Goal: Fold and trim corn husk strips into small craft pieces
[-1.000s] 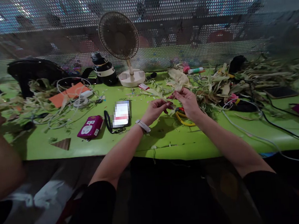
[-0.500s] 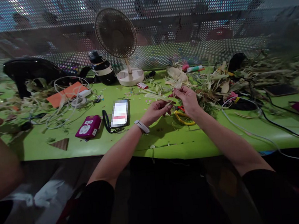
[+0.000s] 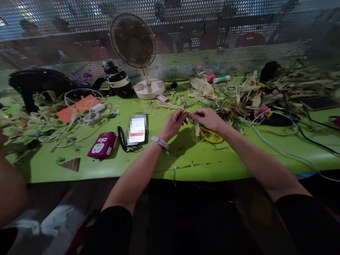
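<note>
Fingers of the left hand (image 3: 172,125) and right hand (image 3: 209,119) bend nearly closed, apparently pinching pale husk (image 3: 197,129) beside a yellow loop (image 3: 211,140) over the green table (image 3: 137,163); uneven pull could tear it.

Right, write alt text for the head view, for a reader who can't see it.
A left hand and a right hand meet over a green table, pinching pale plant strips near a yellow handle. A phone lies to their left, plant scraps are heaped to their right, and a fan and black bottle stand behind.
</note>
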Tool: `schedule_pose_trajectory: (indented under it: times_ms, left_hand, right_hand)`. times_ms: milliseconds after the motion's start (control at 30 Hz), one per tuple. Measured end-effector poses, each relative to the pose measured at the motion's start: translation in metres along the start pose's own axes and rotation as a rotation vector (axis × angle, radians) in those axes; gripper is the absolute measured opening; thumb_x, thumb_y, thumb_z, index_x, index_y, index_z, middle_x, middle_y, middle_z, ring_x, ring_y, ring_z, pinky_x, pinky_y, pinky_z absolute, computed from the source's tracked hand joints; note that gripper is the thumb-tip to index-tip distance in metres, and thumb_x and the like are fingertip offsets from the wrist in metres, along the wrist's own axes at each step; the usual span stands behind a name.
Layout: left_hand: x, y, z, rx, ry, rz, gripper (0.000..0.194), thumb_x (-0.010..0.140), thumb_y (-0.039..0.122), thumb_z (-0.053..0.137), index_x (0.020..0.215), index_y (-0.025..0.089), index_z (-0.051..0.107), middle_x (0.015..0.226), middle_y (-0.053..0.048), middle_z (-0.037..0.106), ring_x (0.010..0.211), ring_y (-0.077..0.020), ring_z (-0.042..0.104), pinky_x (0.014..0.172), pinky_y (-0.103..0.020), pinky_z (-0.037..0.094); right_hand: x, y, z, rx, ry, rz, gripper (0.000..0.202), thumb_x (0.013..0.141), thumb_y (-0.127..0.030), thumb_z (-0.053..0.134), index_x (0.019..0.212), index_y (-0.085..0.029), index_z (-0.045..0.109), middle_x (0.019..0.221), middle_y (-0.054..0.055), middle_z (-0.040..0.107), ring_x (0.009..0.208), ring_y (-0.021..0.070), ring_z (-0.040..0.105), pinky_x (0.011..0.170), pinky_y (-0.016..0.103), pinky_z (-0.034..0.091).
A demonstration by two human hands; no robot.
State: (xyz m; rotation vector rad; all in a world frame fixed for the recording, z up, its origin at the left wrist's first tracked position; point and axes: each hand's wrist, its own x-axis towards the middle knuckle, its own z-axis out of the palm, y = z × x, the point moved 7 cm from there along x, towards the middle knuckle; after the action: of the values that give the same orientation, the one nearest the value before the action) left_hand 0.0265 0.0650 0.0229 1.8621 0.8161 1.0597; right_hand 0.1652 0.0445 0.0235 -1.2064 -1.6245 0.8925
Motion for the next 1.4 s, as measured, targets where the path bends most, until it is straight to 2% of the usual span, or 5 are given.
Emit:
schedule_pose_trajectory:
  times_ms: [400, 800, 1100, 1233, 1400]
  left_hand:
    - [-0.003, 0.009, 0.003, 0.436, -0.117, 0.121, 0.019, 0.085, 0.019, 0.057, 0.066, 0.020, 0.060, 0.059, -0.002, 0.060, 0.053, -0.0121, 0.045, 0.059, -0.025, 0.030]
    - [-0.010, 0.002, 0.015, 0.147, -0.242, -0.002, 0.006, 0.076, 0.015, 0.059, 0.076, 0.018, 0.063, 0.065, 0.000, 0.064, 0.060, -0.0126, 0.051, 0.064, -0.025, 0.037]
    - [-0.007, 0.014, 0.012, 0.075, -0.224, 0.104, 0.027, 0.088, 0.034, 0.056, 0.067, 0.017, 0.063, 0.063, -0.001, 0.059, 0.063, -0.0118, 0.052, 0.064, -0.025, 0.039]
    - [-0.003, 0.003, 0.018, -0.043, -0.279, 0.032, 0.029, 0.086, 0.042, 0.061, 0.072, 0.016, 0.065, 0.066, -0.002, 0.062, 0.062, -0.0107, 0.055, 0.062, -0.023, 0.042]
    - [0.003, -0.008, 0.006, -0.286, -0.107, -0.106, 0.031, 0.080, 0.044, 0.071, 0.087, 0.016, 0.059, 0.065, 0.001, 0.065, 0.054, -0.0092, 0.056, 0.058, -0.023, 0.045]
  right_hand:
    - [-0.008, -0.035, -0.007, -0.281, 0.126, -0.339, 0.031, 0.086, -0.044, 0.059, 0.065, -0.022, 0.057, 0.075, 0.004, 0.059, 0.075, 0.0192, 0.052, 0.076, 0.034, 0.043]
    - [-0.006, -0.030, -0.007, -0.088, 0.066, -0.277, 0.020, 0.073, -0.039, 0.075, 0.086, -0.024, 0.074, 0.101, 0.006, 0.071, 0.102, 0.0246, 0.062, 0.099, 0.043, 0.044]
    - [0.001, -0.004, -0.004, 0.324, 0.192, -0.050, 0.024, 0.063, -0.039, 0.081, 0.070, -0.020, 0.067, 0.071, 0.000, 0.066, 0.070, 0.0152, 0.059, 0.071, 0.032, 0.050]
    - [0.005, 0.004, -0.005, 0.264, 0.184, 0.001, 0.022, 0.067, -0.036, 0.079, 0.069, -0.020, 0.064, 0.069, 0.000, 0.064, 0.067, 0.0143, 0.056, 0.068, 0.031, 0.048]
    - [-0.004, -0.016, -0.015, -0.116, 0.258, -0.141, 0.035, 0.076, -0.050, 0.072, 0.065, -0.021, 0.056, 0.067, 0.000, 0.057, 0.065, 0.0144, 0.049, 0.068, 0.031, 0.042]
